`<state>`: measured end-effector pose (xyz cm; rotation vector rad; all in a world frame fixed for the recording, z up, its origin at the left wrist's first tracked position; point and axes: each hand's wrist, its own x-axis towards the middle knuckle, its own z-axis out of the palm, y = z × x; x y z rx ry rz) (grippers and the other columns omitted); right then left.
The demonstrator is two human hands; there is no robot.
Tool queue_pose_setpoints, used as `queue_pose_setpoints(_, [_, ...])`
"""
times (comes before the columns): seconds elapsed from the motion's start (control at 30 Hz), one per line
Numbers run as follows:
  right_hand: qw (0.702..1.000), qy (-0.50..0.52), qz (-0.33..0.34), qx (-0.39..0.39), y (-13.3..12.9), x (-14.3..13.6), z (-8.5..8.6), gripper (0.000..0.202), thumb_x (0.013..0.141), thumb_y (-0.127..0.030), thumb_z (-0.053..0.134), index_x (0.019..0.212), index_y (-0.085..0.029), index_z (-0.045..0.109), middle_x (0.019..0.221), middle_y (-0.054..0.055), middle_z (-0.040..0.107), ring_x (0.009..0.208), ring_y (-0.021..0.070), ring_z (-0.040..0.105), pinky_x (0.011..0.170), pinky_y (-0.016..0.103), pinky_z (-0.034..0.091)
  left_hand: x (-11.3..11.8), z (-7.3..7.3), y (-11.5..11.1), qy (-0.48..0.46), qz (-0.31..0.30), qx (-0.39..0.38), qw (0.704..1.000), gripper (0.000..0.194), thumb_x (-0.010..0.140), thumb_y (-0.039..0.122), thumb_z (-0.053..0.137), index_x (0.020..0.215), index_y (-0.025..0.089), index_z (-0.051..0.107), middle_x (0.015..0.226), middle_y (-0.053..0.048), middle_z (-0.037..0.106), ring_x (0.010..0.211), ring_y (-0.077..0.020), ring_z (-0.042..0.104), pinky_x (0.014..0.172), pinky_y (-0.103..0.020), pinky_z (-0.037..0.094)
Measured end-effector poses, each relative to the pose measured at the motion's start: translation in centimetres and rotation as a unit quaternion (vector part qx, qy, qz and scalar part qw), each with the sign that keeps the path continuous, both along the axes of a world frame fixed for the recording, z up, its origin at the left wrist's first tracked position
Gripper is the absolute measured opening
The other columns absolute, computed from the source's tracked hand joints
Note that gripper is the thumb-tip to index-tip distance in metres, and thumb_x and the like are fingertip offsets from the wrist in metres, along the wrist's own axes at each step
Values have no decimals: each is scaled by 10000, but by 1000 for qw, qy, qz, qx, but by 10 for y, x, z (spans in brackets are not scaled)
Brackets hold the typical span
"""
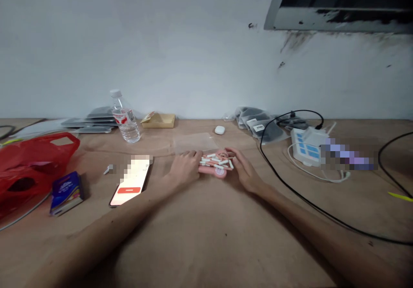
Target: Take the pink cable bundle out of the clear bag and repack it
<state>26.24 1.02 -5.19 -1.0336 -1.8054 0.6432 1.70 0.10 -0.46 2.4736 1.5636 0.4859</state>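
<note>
Head view: pale wall (145,42) on far side, brownish surface (206,245) below it. Red plastic bag (35,150) at left edge. Flat dark pkgs (97,124) far left, more dark bags (254,122) far right. Phone (132,180), screen lit, lies left of ctr; clear bottle (125,122) w/ white cap stands beyond it.

Left hand (184,167): fingers bent against left side of the pink holder (206,170); fingertips partly hidden, can't tell how firm the grip is. Right hand (245,171): fingers reach to the holder's far right edge; can't tell if they grip or only steady it.

Power strip (301,148) w/ plugs at right, blue packet (66,190) near the bag, open shallow box (161,120) at far side, clear plastic sheet (193,141) just beyond the hands.

Pink holder is on the surface, ctr, btwn both hands. Small white & pink pcs (219,166) lie across it at mixed angles. Current step, my read: both hands steadying/handling holder + pcs. Any shift calls for light, level support from both sides, as pcs look loose & could roll off.

White rounded case (220,130) sits farther off, beyond holder.
</note>
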Motion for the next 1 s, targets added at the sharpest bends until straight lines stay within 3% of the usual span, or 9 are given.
queue_pose_setpoints(0.13, [993,-90,-12,73,-14,6,-3,517,1030,-534,332,1433,-234,453,1352,158,583,1210,323,576,1040,545,440,3,-8,0,53,10,2,999,324,817,133,574,1139,162,600,1123,-189,662,1018,-346,636,867,-429,476])
queue_pose_setpoints(0.3, [978,-172,70,92,-16,1,4,589,1007,-506,443,1518,-225,357,1504,180,474,1377,343,456,1119,573,371,4,-14,-2,105,1,37,994,318,879,249,570,1160,106,610,1138,-212,646,1057,-374,599,885,-460,465])
queue_pose_setpoints(0.5, [980,-178,76,53,-13,6,-3,637,995,-489,488,1541,-198,341,1518,201,469,1375,352,463,1113,593,369,5,-19,-11,107,-70,60,990,596,871,516,613,1312,124,530,1258,-193,598,1162,-383,534,987,-510,403])
queue_pose_setpoints(0.67, [978,-181,97,45,-15,1,4,534,994,-473,501,1484,-269,449,1459,137,552,1313,332,527,1089,574,407,6,-24,-18,60,-88,48,993,842,821,726,574,1428,158,433,1371,-188,534,1235,-396,479,1045,-540,353])
queue_pose_setpoints(0.8, [978,-185,86,46,-14,0,5,470,1021,-450,460,1468,-305,488,1473,95,550,1366,306,487,1135,565,369,9,-25,-22,45,-88,59,993,790,906,710,455,1467,155,410,1427,-199,488,1285,-416,439,1057,-562,331])
queue_pose_setpoints(0.93, [971,-223,77,36,-10,5,1,499,1031,-480,415,1487,-290,484,1564,89,454,1472,307,356,1192,591,278,12,-25,-25,36,-88,81,992,741,944,672,423,1447,128,445,1472,-207,452,1408,-441,297,1150,-600,177])
queue_pose_setpoints(1.0, [970,-230,77,33,-9,8,-1,527,1029,-498,403,1495,-266,479,1578,110,429,1476,314,351,1194,596,275,13,-24,-25,34,-94,82,992,716,946,663,433,1428,135,467,1445,-198,481,1388,-425,330,1162,-598,148])
